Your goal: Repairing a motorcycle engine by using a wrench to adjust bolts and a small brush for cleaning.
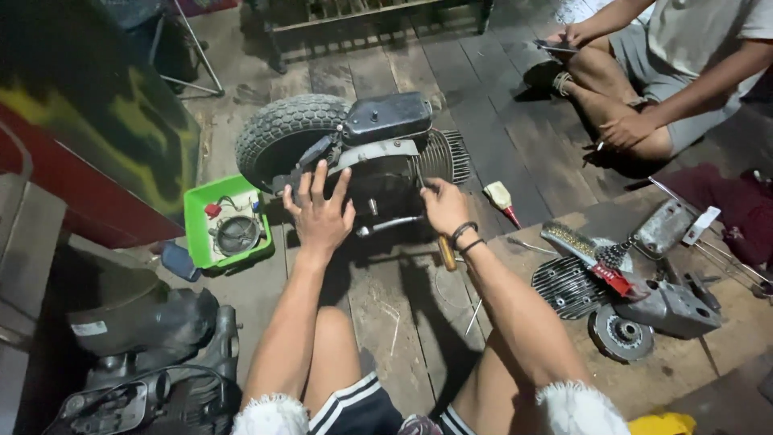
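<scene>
Our left hand rests open-fingered on the grey metal scooter engine; our right hand is clamped on a wooden-handled screwdriver.

My left hand is lying on a dark grey engine with a silvery finned cylinder, its black tyre showing a blocky tread at upper centre. My right hand, wearing black wristbands, is gripping a tool with an amber handle. At left a bright green tray is sitting, and my black shorts are showing white stripes at the bottom.
</scene>
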